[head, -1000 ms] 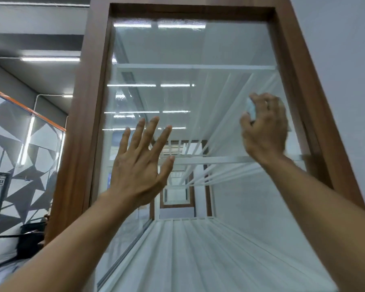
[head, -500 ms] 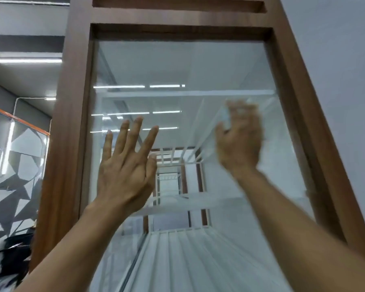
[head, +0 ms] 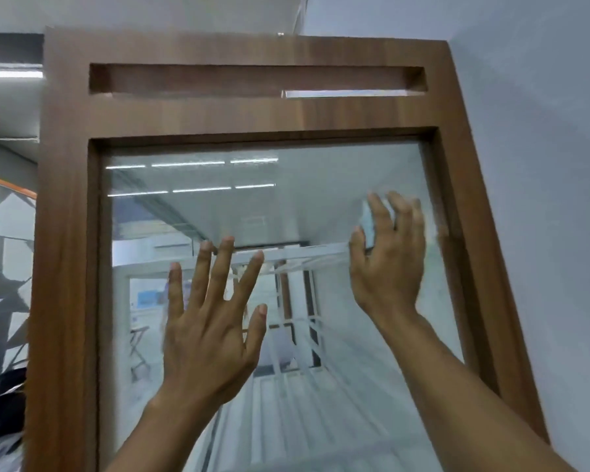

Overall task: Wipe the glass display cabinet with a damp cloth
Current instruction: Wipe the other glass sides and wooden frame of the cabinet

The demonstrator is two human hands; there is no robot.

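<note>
Pale cloth point(head: 369, 223) under right hand point(head: 389, 270), fingers point(head: 379, 216) flat, on glass point(head: 286, 212); left hand point(head: 212, 332) fingers spread.

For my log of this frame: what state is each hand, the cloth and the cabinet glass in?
left hand: open, fingers spread, holding nothing.
right hand: fingers fairly straight, pressing the cloth against the glass.
cloth: mostly hidden under the right hand, near the pane's right edge.
glass pane: set in its wooden frame, reflecting lit ceiling lights.
</note>
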